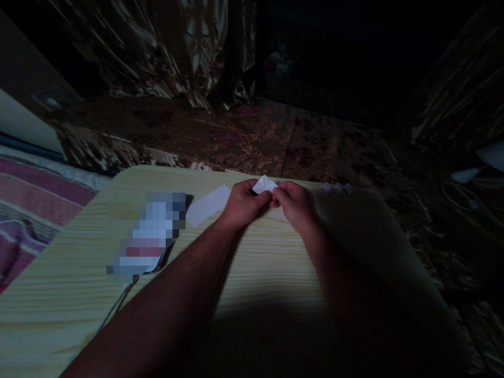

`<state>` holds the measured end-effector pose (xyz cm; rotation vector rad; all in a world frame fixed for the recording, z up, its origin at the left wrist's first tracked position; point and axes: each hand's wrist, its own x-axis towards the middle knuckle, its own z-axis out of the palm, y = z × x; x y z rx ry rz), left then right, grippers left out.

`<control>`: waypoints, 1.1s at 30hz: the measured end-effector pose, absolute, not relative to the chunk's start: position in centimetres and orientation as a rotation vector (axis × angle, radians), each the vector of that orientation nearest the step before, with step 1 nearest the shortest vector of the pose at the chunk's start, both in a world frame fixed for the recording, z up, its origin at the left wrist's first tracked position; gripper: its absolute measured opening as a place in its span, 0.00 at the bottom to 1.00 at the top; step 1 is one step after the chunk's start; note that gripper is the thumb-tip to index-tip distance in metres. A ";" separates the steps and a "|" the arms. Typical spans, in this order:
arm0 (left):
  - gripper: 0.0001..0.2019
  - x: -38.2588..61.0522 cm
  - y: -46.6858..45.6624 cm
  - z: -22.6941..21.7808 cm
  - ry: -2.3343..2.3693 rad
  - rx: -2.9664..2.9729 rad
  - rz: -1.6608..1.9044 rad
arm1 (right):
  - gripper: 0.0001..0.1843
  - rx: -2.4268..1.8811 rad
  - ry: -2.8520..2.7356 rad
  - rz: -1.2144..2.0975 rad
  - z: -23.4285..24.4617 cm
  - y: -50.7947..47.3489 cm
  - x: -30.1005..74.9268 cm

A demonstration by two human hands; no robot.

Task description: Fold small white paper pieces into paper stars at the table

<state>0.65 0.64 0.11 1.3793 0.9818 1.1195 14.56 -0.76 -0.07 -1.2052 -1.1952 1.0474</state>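
Observation:
A small piece of folded white paper (265, 184), with crease lines meeting near its middle, is held between both hands above the far side of the table. My left hand (244, 202) pinches its left lower edge, thumb on top. On the opposite side, my right hand (291, 198) grips the paper with thumb and curled fingers. The two thumbs nearly meet at the lower edge. Beside my left hand a flat white strip of paper (208, 205) lies on the tabletop. Several small folded paper pieces (337, 189) sit in a row to the right, in shadow.
The pale wooden table (271, 262) has rounded far corners. A pixelated phone-like device (151, 231) with a cable (114, 307) lies at left. Striped bedding (47, 194) is beyond the left edge. Patterned fabric (252, 136) and curtains (205, 52) stand behind; a white cord (459, 197) hangs at right.

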 end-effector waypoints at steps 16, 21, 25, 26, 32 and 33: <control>0.09 0.5 0.8 0.4 0.928 1.319 1.135 | 0.10 -1.195 -1.226 1.041 -0.3 -0.7 14.6; 0.09 0.5 0.8 0.3 0.899 1.322 1.132 | 0.09 -1.196 -1.217 1.044 -0.3 -0.8 14.5; 0.09 0.5 0.8 0.3 0.904 1.313 1.133 | 0.11 -1.217 -1.244 1.036 -0.4 -0.8 14.4; 0.09 0.5 0.8 0.4 0.909 1.308 1.138 | 0.11 -1.223 -1.252 1.030 -0.4 -0.8 14.4; 0.09 0.5 0.9 0.3 0.919 1.281 1.143 | 0.12 -1.232 -1.287 1.004 -0.3 -1.0 14.4; 0.09 0.5 0.9 0.3 0.915 1.277 1.143 | 0.12 -1.229 -1.292 1.005 -0.3 -1.1 14.4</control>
